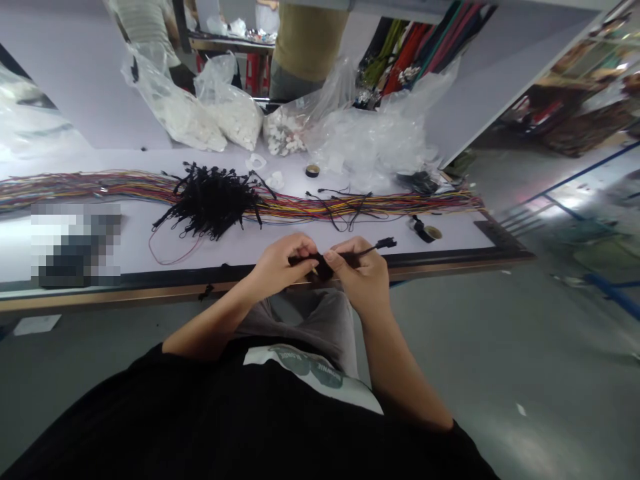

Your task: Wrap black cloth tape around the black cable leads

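Note:
A thin black cable with a black plug connector at its end sticks out to the right from between my hands, above the table's front edge. My right hand is closed round this cable, thumb and forefinger pinching it. My left hand pinches the dark piece at the cable's other end; it looks like black tape, but fingers hide its shape. A large pile of black cables with connectors lies on the table to the left. Several loose black cables lie beyond my hands.
A long bundle of coloured wires runs along the table. Black tape rolls lie on it. Clear plastic bags of white parts stand at the back. A blurred dark object is at left. People stand beyond the opening.

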`<state>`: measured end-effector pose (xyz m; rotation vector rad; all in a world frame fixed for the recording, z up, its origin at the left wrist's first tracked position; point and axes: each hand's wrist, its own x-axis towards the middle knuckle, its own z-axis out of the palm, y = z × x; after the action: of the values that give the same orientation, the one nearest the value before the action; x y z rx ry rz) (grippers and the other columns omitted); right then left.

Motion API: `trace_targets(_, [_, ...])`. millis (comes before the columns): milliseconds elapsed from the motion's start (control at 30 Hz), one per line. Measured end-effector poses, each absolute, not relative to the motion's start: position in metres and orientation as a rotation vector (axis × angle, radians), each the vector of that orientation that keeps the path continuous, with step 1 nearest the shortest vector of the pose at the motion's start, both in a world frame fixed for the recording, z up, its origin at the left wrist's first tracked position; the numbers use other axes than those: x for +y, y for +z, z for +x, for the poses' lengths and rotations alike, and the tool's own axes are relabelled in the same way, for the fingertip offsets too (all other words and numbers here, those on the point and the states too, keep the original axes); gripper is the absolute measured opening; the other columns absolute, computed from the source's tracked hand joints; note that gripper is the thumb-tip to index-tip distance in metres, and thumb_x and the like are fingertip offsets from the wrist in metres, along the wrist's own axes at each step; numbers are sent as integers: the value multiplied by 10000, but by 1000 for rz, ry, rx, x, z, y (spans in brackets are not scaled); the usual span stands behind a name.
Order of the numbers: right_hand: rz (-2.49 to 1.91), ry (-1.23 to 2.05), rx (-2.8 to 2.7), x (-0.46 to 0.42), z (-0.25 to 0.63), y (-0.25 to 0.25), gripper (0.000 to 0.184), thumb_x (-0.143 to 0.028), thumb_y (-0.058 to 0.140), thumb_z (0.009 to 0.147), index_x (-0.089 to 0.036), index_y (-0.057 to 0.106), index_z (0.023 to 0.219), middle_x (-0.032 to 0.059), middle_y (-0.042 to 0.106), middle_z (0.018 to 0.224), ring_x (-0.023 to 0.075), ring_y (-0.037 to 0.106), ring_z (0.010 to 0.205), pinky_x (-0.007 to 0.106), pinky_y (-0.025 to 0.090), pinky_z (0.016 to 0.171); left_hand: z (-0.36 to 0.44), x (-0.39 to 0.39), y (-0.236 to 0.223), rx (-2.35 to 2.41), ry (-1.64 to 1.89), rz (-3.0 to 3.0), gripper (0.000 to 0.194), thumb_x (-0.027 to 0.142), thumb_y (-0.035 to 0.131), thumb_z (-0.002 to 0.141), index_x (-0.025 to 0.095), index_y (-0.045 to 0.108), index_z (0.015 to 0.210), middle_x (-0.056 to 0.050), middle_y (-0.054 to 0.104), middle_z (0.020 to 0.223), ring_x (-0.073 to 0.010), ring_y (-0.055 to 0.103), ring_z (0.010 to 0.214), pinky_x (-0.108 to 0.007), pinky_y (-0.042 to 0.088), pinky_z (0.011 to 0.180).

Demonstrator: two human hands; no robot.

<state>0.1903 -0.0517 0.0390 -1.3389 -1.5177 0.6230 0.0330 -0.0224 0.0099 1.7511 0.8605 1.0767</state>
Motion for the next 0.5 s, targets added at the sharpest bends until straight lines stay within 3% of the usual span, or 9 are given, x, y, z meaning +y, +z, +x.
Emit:
trace_targets(167, [-1361,708,-1584,-50,188,31,107,-312,605,748,-225,544,730,-50,568,610,130,554,567,267,433,592,47,-29,9,1048,1180,1830,79,141,558,748,175,590,684,-1,608,704,-123,567,725,-262,445,711])
trace_targets(300, [-1417,495,-1636,-48,191,29,84,-292,586,764,-229,560,716,-9,643,698,159,608,674,287,461,660,48,-37,7,1064,1252,1457,113,150,595,731,184,544,826,32,594,669,-99,587,632,-244,476,651])
trace_targets(400, [-1341,432,-1680,-48,191,29,71,-276,575,759,-234,565,703,9,682,757,169,631,736,299,478,700,45,-31,3,912,1156,1115,321,273,687,691,178,482,918,53,571,616,-84,565,516,-213,469,527])
trace_targets(500, [-1246,519,-1704,-49,189,29,76,-264,593,727,-230,562,667,15,705,787,169,650,751,302,491,708,40,-19,-3,653,903,1002,392,502,640,709,152,509,829,23,548,555,-93,531,449,-195,388,393])
